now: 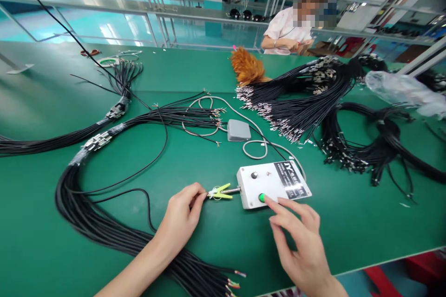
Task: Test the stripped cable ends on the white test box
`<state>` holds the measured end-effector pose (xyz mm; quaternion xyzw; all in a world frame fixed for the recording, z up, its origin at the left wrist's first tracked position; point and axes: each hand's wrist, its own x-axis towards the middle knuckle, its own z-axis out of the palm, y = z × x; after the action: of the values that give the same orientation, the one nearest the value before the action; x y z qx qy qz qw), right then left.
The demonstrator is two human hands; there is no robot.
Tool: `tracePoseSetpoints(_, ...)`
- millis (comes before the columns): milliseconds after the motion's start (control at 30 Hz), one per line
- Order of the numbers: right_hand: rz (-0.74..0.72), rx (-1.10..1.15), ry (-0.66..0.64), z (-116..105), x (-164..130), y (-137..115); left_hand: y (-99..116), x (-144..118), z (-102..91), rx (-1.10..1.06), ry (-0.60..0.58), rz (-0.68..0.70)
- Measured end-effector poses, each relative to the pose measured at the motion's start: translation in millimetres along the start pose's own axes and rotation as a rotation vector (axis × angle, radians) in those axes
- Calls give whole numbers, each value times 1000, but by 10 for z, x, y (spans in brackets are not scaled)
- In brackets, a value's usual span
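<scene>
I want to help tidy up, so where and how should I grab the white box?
Probably hold the white box by its two long edges, from above: it lies flat with straight sides. Avoid the end where the metal rod sticks out, and the green button, where the right hand has a fingertip.

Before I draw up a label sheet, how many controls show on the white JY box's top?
3: black knob, upper left; toggle switch, right of it; green button, below, touched by the right hand.

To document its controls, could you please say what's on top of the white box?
A knob, switch, dark label, and a green button partly hidden by the right hand.
</scene>
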<state>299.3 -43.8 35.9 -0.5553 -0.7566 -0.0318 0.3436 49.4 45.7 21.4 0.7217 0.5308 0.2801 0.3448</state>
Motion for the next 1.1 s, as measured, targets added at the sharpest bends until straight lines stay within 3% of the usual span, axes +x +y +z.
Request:
tracePoseSetpoints(267, 4, -68, 184, 189, 3, -22, 3, -80, -51, 15, 6, -33)
tracePoseSetpoints(533, -52, -44, 174, 163, -22, -5, 79, -265, -226, -103, 18, -85)
tracePoseSetpoints(733, -101, 152, 130, 183, 77, -348, 254, -433, -241, -349, -128, -162)
tracePoseSetpoints(800, -44, 285, 63, 234, 137, -502, 289, -481, -218, -404, -170, -183)
tracePoseSetpoints(967, 292, 664, -119, 370, 273, -741, 301, -534, -177, -472, -250, -194)
tracePoseSetpoints(1100, 373, 814, -112, 395, 303, -771, 300, -539, -162, -471, -304, -180)
